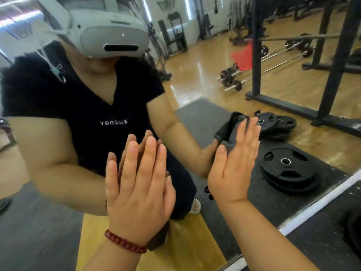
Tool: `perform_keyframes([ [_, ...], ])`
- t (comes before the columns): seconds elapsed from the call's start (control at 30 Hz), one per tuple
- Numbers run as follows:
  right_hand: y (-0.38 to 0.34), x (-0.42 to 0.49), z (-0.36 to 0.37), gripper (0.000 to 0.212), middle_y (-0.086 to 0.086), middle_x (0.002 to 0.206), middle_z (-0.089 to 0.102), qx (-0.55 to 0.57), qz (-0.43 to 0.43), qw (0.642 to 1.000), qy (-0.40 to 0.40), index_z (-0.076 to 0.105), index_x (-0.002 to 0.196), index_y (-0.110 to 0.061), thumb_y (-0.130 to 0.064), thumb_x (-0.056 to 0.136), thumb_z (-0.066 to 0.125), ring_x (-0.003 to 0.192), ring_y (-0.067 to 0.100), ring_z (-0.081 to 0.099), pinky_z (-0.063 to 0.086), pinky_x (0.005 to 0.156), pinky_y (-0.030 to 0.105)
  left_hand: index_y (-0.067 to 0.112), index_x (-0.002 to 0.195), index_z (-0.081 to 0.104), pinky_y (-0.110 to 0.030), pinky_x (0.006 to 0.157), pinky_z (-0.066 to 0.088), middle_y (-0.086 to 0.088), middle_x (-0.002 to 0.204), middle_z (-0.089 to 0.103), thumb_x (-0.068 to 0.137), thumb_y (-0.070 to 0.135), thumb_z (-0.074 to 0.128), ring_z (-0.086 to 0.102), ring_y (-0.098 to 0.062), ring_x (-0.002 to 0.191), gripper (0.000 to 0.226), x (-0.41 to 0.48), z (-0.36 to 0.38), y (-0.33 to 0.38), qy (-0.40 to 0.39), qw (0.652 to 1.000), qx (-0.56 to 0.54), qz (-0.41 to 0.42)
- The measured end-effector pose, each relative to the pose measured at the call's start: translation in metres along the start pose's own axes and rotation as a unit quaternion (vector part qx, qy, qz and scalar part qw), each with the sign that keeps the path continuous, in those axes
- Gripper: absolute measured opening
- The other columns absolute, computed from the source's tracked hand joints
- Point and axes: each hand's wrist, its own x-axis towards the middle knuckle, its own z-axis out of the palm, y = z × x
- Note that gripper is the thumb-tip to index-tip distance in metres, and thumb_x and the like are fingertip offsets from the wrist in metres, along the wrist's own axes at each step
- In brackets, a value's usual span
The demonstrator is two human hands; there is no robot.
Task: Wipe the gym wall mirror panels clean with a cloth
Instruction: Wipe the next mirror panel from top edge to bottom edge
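Note:
The wall mirror fills most of the view and reflects me crouched in front of it. My left hand, with a red bead bracelet at the wrist, lies flat on the glass with straight fingers, meeting its own reflection. My right hand presses a dark grey cloth against the glass with straight fingers. The cloth bunches out past the thumb and forefinger; the part under the palm is hidden.
A white strip marks the mirror's bottom edge, running diagonally at lower right, with dark rubber flooring below it. The glass reflects stacked black weight plates, a black squat rack, barbells and a wooden floor behind me.

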Motion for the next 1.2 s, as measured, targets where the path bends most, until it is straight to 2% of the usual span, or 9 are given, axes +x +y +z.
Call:
perform_keyframes([
  [0.07, -0.015, 0.004, 0.002, 0.06, -0.002, 0.163, 0.003, -0.001, -0.04, 0.999, -0.001, 0.002, 0.156, -0.017, -0.04, 0.105, 0.022, 0.152, 0.015, -0.006, 0.0, 0.124, 0.044, 0.007, 0.152, 0.034, -0.052, 0.121, 0.009, -0.009, 0.163, 0.019, 0.094, 0.027, 0.051, 0.014, -0.029, 0.151, 0.064, -0.004, 0.005, -0.001, 0.018, 1.0, -0.001, 0.022],
  [0.2, -0.063, 0.036, 0.002, 0.054, 0.006, 0.161, 0.02, 0.001, -0.253, 0.967, 0.005, 0.018, 0.151, -0.019, -0.037, 0.103, 0.031, 0.151, 0.025, 0.014, 0.007, 0.123, 0.045, 0.004, 0.145, 0.045, -0.053, 0.12, 0.019, -0.013, 0.156, 0.035, 0.092, 0.02, 0.052, 0.027, -0.03, 0.147, 0.056, -0.007, 0.01, -0.001, 0.047, 0.998, -0.026, 0.042],
  [0.27, -0.05, 0.033, 0.004, 0.054, 0.008, 0.162, 0.022, 0.005, -0.249, 0.968, 0.012, 0.018, 0.152, -0.019, -0.036, 0.103, 0.031, 0.151, 0.023, 0.013, 0.006, 0.123, 0.042, 0.004, 0.143, 0.048, -0.053, 0.119, 0.022, -0.012, 0.153, 0.039, 0.092, 0.019, 0.053, 0.032, -0.031, 0.145, 0.054, -0.005, 0.007, -0.001, 0.056, 0.997, -0.032, 0.042],
  [0.4, 0.003, -0.018, 0.009, 0.057, 0.004, 0.164, 0.008, -0.021, -0.169, 0.985, -0.003, 0.009, 0.157, -0.019, -0.041, 0.105, 0.021, 0.153, 0.019, 0.0, 0.001, 0.123, 0.042, 0.003, 0.146, 0.045, -0.051, 0.12, 0.021, -0.012, 0.156, 0.034, 0.094, 0.023, 0.049, 0.026, -0.03, 0.148, 0.056, -0.012, 0.008, 0.003, 0.046, 0.998, -0.013, 0.034],
  [0.6, -0.012, -0.009, 0.01, 0.055, 0.005, 0.164, 0.018, -0.028, -0.35, 0.936, -0.018, 0.021, 0.155, -0.021, -0.041, 0.105, 0.027, 0.152, 0.023, 0.013, 0.005, 0.122, 0.042, 0.004, 0.15, 0.036, -0.048, 0.122, 0.017, -0.013, 0.16, 0.027, 0.096, 0.029, 0.047, 0.022, -0.029, 0.149, 0.061, -0.045, 0.02, 0.013, 0.04, 0.998, 0.029, 0.032],
  [0.8, 0.047, -0.036, 0.013, 0.056, 0.002, 0.166, 0.008, -0.032, -0.241, 0.97, 0.02, 0.013, 0.158, -0.022, -0.04, 0.105, 0.022, 0.153, 0.019, 0.004, 0.001, 0.123, 0.04, 0.003, 0.15, 0.037, -0.045, 0.122, 0.016, -0.014, 0.159, 0.029, 0.096, 0.03, 0.043, 0.023, -0.029, 0.149, 0.061, -0.067, 0.029, 0.018, 0.067, 0.997, 0.036, 0.034],
  [0.97, 0.068, -0.1, 0.024, 0.053, -0.002, 0.162, 0.014, -0.082, -0.444, 0.892, -0.027, 0.018, 0.155, -0.024, -0.04, 0.105, 0.027, 0.151, 0.022, 0.014, 0.007, 0.122, 0.042, 0.001, 0.148, 0.04, -0.047, 0.12, 0.022, -0.015, 0.157, 0.033, 0.097, 0.031, 0.039, 0.026, -0.029, 0.147, 0.058, -0.102, 0.032, 0.015, 0.053, 0.996, 0.032, 0.062],
  [1.13, 0.007, -0.013, 0.009, 0.056, 0.004, 0.164, 0.019, -0.072, -0.384, 0.92, 0.01, 0.02, 0.156, -0.024, -0.041, 0.104, 0.027, 0.152, 0.024, 0.012, 0.009, 0.122, 0.045, 0.001, 0.147, 0.04, -0.048, 0.12, 0.022, -0.014, 0.157, 0.033, 0.096, 0.03, 0.038, 0.027, -0.029, 0.147, 0.059, -0.109, 0.03, 0.015, 0.041, 0.996, 0.048, 0.063],
  [1.2, 0.009, -0.016, 0.011, 0.056, 0.004, 0.164, 0.021, -0.07, -0.4, 0.914, 0.018, 0.023, 0.156, -0.023, -0.041, 0.104, 0.029, 0.151, 0.026, 0.015, 0.011, 0.122, 0.046, 0.001, 0.147, 0.04, -0.049, 0.12, 0.023, -0.014, 0.157, 0.032, 0.097, 0.03, 0.037, 0.026, -0.029, 0.148, 0.059, -0.109, 0.03, 0.016, 0.042, 0.996, 0.047, 0.061],
])
